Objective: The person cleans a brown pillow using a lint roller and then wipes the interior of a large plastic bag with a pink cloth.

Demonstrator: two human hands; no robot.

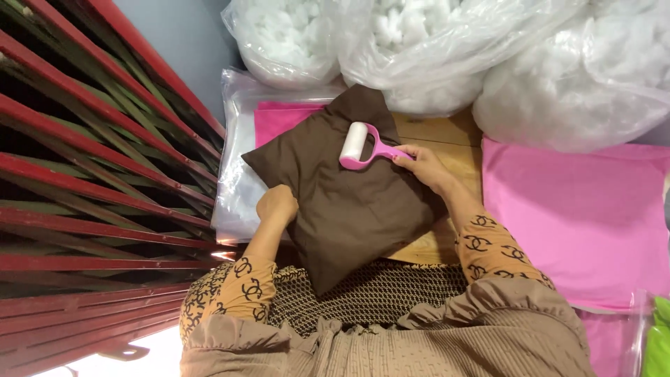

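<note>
Lint roller [363, 145] in right hand [421, 165]

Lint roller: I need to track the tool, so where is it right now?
In the head view, the pink lint roller lies on the brown cushion, held by the right hand, near centre.

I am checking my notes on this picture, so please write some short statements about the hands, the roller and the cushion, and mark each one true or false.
1. The right hand holds a pink lint roller on the brown cushion. True.
2. The left hand holds a pair of scissors. False: it rests closed on the cushion's left edge and holds no tool.
3. Clear bags of white stuffing lie beyond the cushion. True.
4. The cushion is green. False: it is brown.
5. Pink fabric lies to the right of the cushion. True.
6. The roller's drum is black. False: it is white, on a pink handle.
</note>
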